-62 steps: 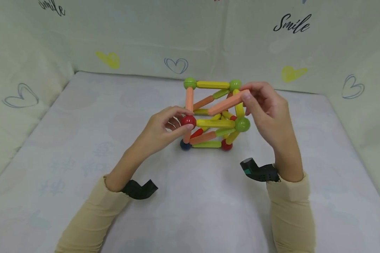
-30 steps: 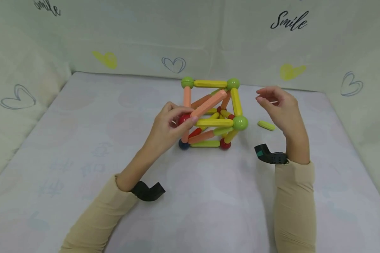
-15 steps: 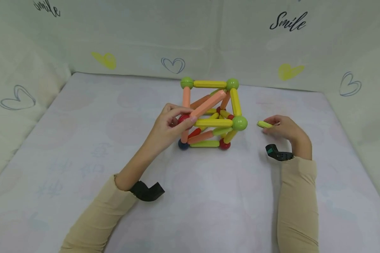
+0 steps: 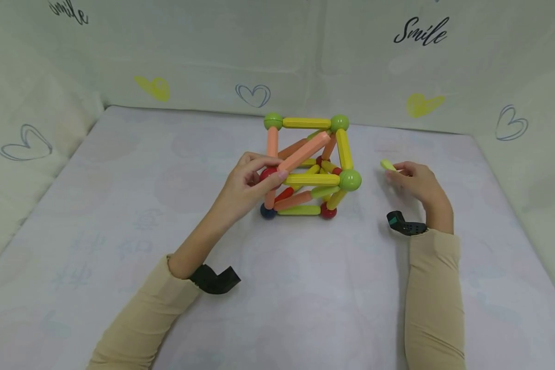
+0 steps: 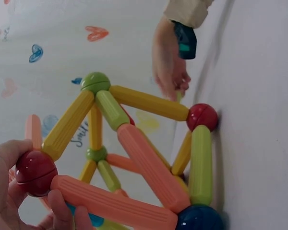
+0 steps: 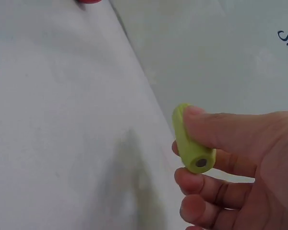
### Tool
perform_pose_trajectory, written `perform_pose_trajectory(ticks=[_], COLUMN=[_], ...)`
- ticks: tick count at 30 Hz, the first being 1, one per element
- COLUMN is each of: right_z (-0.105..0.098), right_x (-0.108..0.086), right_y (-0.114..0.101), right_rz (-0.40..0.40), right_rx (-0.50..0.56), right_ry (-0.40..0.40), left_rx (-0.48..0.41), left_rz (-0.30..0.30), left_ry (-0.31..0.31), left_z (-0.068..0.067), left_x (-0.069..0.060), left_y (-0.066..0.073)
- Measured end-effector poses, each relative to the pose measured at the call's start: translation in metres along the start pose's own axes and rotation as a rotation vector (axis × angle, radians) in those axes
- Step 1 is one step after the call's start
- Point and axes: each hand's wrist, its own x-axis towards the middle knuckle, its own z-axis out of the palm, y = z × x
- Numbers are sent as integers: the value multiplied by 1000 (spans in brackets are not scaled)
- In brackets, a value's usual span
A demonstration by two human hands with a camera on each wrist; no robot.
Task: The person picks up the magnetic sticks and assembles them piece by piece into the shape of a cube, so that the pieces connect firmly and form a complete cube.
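In the head view, a cube-like frame of magnetic rods and balls stands on the table, its front upper edge a yellow rod (image 4: pixel 312 180). My left hand (image 4: pixel 244 182) holds the red ball (image 5: pixel 36 173) at the frame's upper left front corner. From that ball a salmon rod (image 4: pixel 304 151) slants up across the top, its far end close to the back right green ball (image 4: pixel 339 123). To the right of the frame, my right hand (image 4: pixel 418 181) pinches a short lime green magnetic rod (image 6: pixel 185 139) between thumb and fingers, a grey magnet showing at one end.
The table (image 4: pixel 305 288) has a pale cloth. Behind it hangs a white backdrop (image 4: pixel 203 46) printed with hearts and lettering. A dark blue ball (image 4: pixel 269 211) and a red ball (image 4: pixel 328 211) form the frame's lower front corners.
My right hand let go of the salmon rod, which now sits against the red ball. It moved right and down, picked up the short lime green rod from the table and raised it slightly.
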Motion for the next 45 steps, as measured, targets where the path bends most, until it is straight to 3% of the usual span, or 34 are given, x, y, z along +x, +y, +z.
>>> perform_pose_trajectory(ticks=[7,10,15,19,26,36,41,45], right_z=[-8,-9,-6,1,20,41,39,32], right_x=[-14,-22,-39,-52,-59,-53,-55,-59], right_y=[-30,-51,-86,-111,-137,-152,-152,-147], right_rz=[-109,-206,-406,-527,-627,-729,-715,-652], right_rx=[232,445,788,901,851,937,957,848], right_ry=[252,336,383,394,430,564,494,377], left_rx=[10,22,38,50,37,44,49,51], left_rz=[3,12,93,195,338,369,369,367], left_ry=[16,44,111,154,150,151,153,154], left_z=[1,2,5,7,9,8,8,8], left_x=[0,-1,-3,-3,-4,-4,-4,-3], left_y=[0,0,-1,-4,-4,-4,-5,-4])
